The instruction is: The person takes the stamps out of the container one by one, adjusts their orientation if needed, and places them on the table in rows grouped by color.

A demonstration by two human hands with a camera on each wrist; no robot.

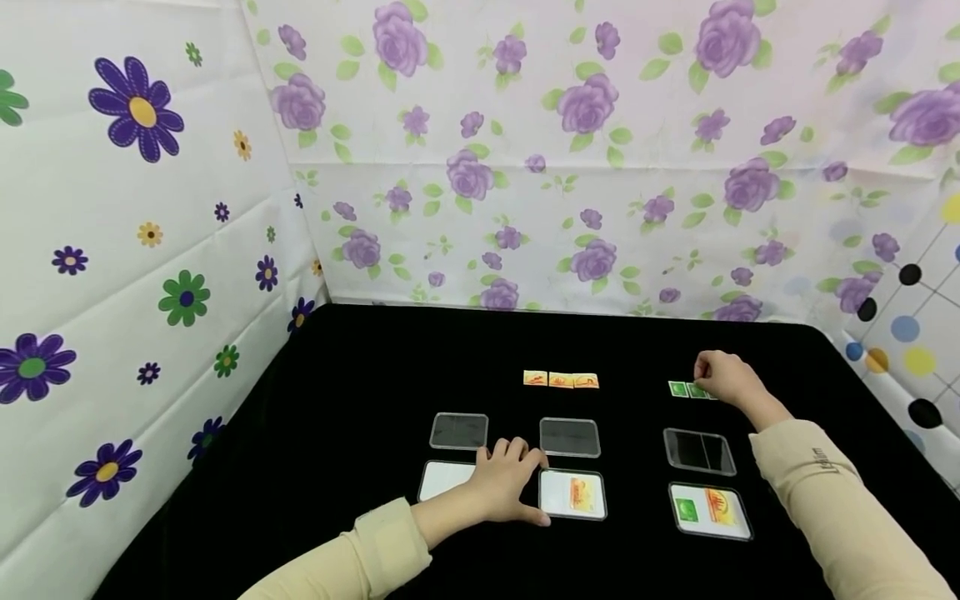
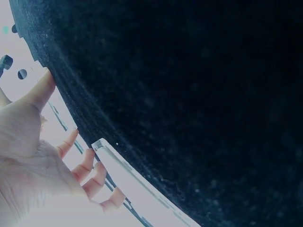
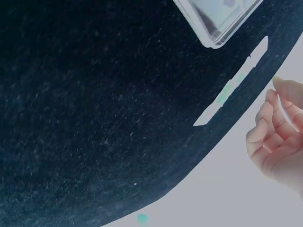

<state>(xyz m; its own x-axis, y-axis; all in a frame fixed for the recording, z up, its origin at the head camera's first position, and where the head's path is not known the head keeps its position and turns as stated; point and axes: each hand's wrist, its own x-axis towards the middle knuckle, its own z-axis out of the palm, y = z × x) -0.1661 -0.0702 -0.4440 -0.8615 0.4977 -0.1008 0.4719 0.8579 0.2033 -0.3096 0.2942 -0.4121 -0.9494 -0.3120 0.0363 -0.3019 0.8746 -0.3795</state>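
My right hand (image 1: 729, 377) is at the back right, fingers curled and thumb near the index fingertip, right at a row of small green picture cards (image 1: 678, 389). That row also shows as a pale strip (image 3: 232, 87) in the right wrist view; I cannot tell whether a card is between the fingertips. My left hand (image 1: 504, 482) is spread palm down between two white-backed clear cases. It partly covers the blank left case (image 1: 442, 479), and its thumb is by the lower edge of the middle case (image 1: 555, 493), which holds an orange picture card (image 1: 581, 494).
A third case (image 1: 733, 527) at front right bears a green and an orange card. Behind the cases lie three clear covers (image 1: 459, 431), (image 1: 570, 437), (image 1: 699, 452). Orange picture cards (image 1: 561, 380) form a row farther back. Flowered cloth (image 1: 525, 208) encloses the black table (image 1: 360, 375).
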